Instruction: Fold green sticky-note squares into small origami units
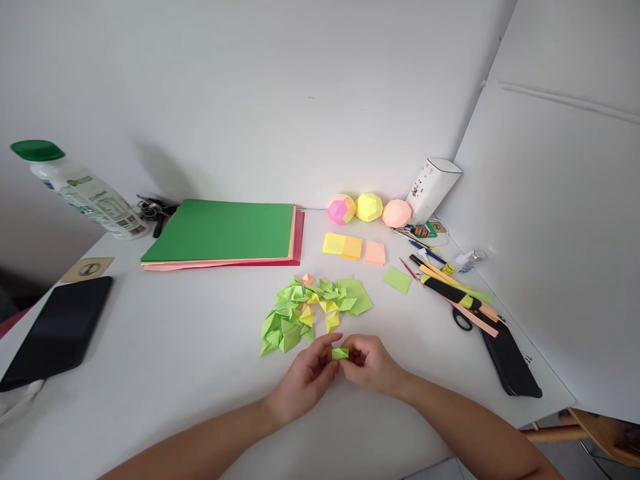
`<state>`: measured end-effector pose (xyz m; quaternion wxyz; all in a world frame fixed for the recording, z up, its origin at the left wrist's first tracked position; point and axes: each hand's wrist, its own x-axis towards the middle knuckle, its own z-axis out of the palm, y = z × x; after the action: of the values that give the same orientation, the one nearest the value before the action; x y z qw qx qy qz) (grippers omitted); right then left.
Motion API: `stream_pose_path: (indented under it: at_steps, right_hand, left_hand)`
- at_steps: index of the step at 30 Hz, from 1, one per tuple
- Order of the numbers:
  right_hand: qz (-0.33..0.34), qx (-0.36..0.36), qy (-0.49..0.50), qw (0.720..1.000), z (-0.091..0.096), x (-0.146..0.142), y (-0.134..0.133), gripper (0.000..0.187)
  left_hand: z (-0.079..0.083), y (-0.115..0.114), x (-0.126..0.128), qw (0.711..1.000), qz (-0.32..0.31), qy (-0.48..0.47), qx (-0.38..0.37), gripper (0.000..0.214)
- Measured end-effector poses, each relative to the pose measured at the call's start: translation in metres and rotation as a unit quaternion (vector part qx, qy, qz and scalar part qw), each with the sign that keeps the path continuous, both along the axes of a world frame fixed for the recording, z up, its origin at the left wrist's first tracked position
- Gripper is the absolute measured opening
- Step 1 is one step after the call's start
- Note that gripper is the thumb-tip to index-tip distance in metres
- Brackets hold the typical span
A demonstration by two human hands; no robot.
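A small folded piece of green paper point(340, 354) is pinched between my two hands, just above the white table. My left hand point(304, 377) grips its left side, with the index finger raised over it. On the other side, the thumb and fingers of my right hand point(373, 363) close on the right edge. Just beyond my hands lies a heap of folded green paper pieces point(287, 317), with several yellow ones point(330, 307) and an orange one point(307, 279) among them. A flat green paper square point(397, 280) rests to the right.
Behind are a stack of coloured paper point(225, 230), sticky-note pads point(343, 246) and three faceted paper balls point(369, 207). At right lie a cutter point(450, 292), paper strips, pens and a black phone point(510, 360). A bottle point(93, 197) and a tablet point(55, 333) occupy the left.
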<state>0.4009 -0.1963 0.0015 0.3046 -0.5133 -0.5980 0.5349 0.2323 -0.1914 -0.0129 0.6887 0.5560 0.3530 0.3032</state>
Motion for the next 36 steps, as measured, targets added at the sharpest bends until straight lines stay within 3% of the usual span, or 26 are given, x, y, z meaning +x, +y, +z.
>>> stream_pose_path:
  at_steps: [5,11,19,26,32,36]
  right_hand:
    - [0.010,0.012,-0.013,1.000,0.002,0.001,0.002,0.012]
    - [0.015,-0.064,0.033,0.997,0.000,0.005,0.001,0.008]
    - [-0.009,-0.065,0.059,0.996,-0.002,0.005,-0.001,0.009]
    - [0.028,-0.031,0.038,0.998,0.002,0.006,-0.002,0.012]
    - [0.023,-0.023,0.074,0.997,0.005,0.006,-0.004,0.019]
    - [-0.002,-0.044,0.118,0.992,-0.001,0.005,-0.004,0.023]
  left_hand:
    - [-0.004,-0.001,0.000,0.998,-0.003,0.023,0.054,0.037]
    - [0.005,0.001,-0.003,0.999,-0.008,0.040,0.021,0.039]
    - [0.011,0.006,-0.001,1.000,-0.008,-0.001,-0.002,0.032]
    - [0.017,0.007,-0.002,0.998,-0.031,-0.032,-0.033,0.023]
    - [0.006,0.005,-0.004,0.999,-0.046,0.005,-0.023,0.046]
    - [0.010,0.004,-0.002,0.998,-0.021,-0.047,-0.034,0.051]
